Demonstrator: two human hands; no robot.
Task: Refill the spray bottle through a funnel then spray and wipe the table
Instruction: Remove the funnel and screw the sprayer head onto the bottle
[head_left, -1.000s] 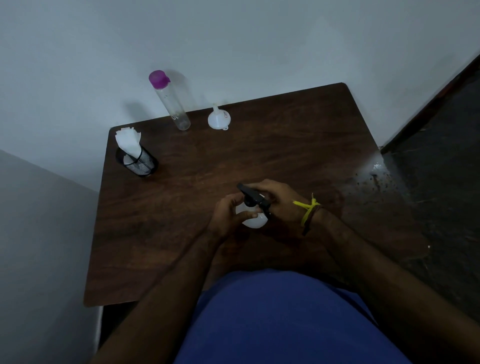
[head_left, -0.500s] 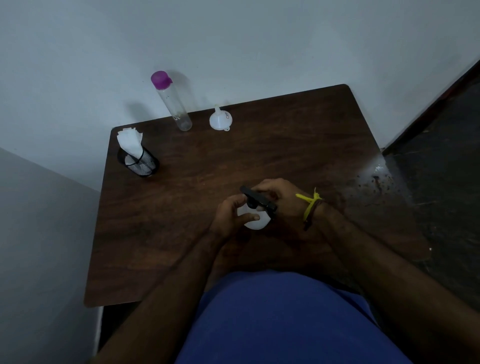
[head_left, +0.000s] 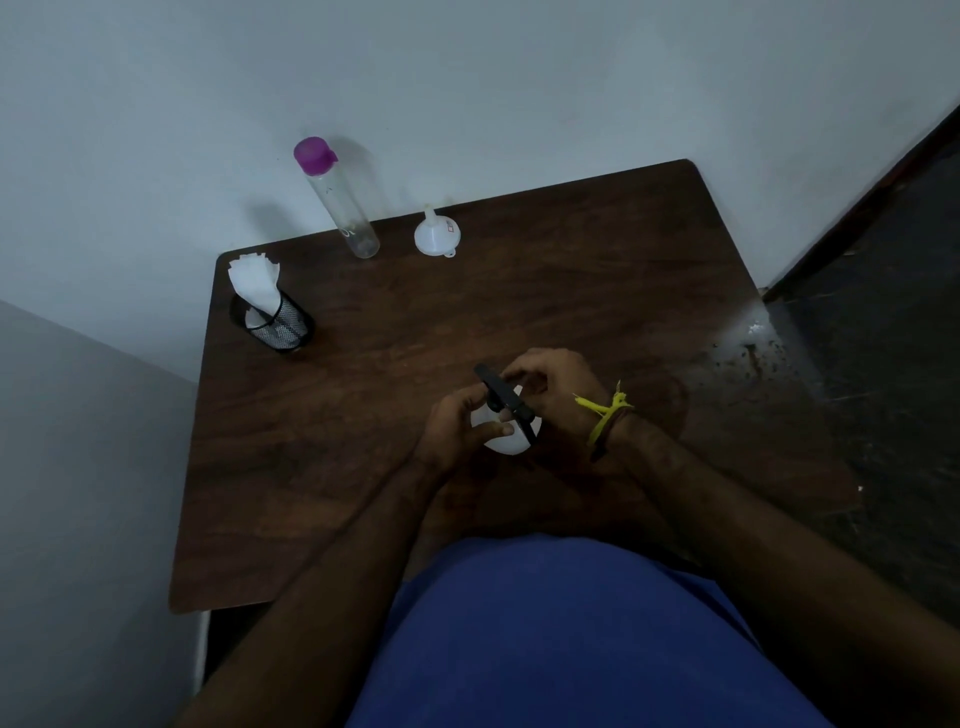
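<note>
Left hand (head_left: 457, 423): grip closed around the white body of the spray bottle (head_left: 511, 436), fingers curled over its near side. Right hand (head_left: 550, 395): grip pinched on the bottle's black spray head (head_left: 503, 399). Bottle body is largely hidden between both hands; its fill level is not discernible. It stands at mid-bench (head_left: 571, 301). The funnel (head_left: 437, 236) sits well apart at the far edge.

Purple-capped clear bottle (head_left: 340, 200), white funnel (head_left: 437, 238)
</note>
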